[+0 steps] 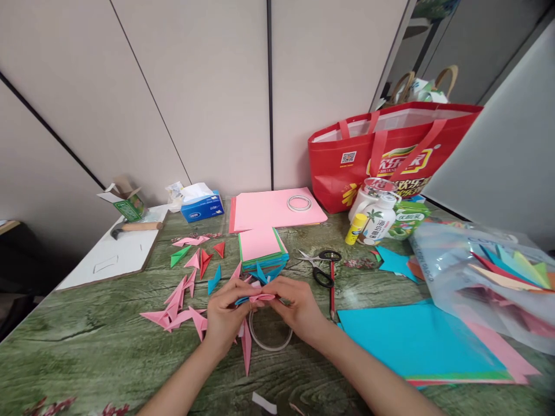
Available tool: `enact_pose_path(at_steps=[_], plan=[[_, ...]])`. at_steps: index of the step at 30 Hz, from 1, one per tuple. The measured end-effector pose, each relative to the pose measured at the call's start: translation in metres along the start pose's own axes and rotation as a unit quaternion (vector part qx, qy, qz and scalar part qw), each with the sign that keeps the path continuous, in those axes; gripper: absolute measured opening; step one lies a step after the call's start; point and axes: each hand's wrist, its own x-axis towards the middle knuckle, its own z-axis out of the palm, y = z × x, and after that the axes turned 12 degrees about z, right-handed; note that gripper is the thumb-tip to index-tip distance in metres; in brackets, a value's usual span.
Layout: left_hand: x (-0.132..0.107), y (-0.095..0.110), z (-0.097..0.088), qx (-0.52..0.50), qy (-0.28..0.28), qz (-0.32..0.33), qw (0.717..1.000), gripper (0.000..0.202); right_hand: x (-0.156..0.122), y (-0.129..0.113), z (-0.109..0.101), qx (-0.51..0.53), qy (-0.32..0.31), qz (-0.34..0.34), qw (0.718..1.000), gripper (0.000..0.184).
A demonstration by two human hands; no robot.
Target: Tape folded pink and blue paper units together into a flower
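Both my left hand [228,312] and my right hand [297,303] are closed around a folded pink and blue paper piece [262,297], pinched between thumbs and fingers. Part of it is hidden by the fingers. Just below, a roll of clear tape [272,348] lies on the table. A long pink folded paper spike [246,349] points down beside it. Folded pink paper pieces [176,306] are scattered to the left of my left hand. Behind the hands sits a stack of square paper sheets [260,245], pink on top.
Scissors [323,268] and a red pencil [332,292] lie right of the hands. Blue sheets [411,341], a plastic bag [489,289], a glue stick [355,229], a white jug [377,216] and a red shopping bag [329,179] stand right. A tissue box [202,206] and hammer [136,227] are left.
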Motion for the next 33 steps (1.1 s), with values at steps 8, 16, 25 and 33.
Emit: enact_pose_path(at_steps=[8, 16, 25, 33], plan=[[-0.008, -0.002, -0.009, 0.1, -0.054, 0.285, 0.952, 0.03, -0.005, 0.006, -0.002, -0.109, 0.052, -0.155, 0.981, 0.029], [-0.012, 0.002, -0.015, 0.163, -0.095, 0.381, 0.905, 0.03, -0.009, -0.002, -0.006, -0.143, 0.051, -0.207, 0.967, 0.033], [-0.012, -0.003, -0.014, 0.124, -0.093, 0.354, 0.922, 0.028, -0.006, 0.004, -0.005, -0.15, 0.041, -0.188, 0.97, 0.026], [-0.001, 0.005, -0.002, 0.005, -0.031, 0.02, 0.999, 0.004, -0.005, 0.003, 0.0, -0.204, -0.014, -0.077, 0.976, 0.012]])
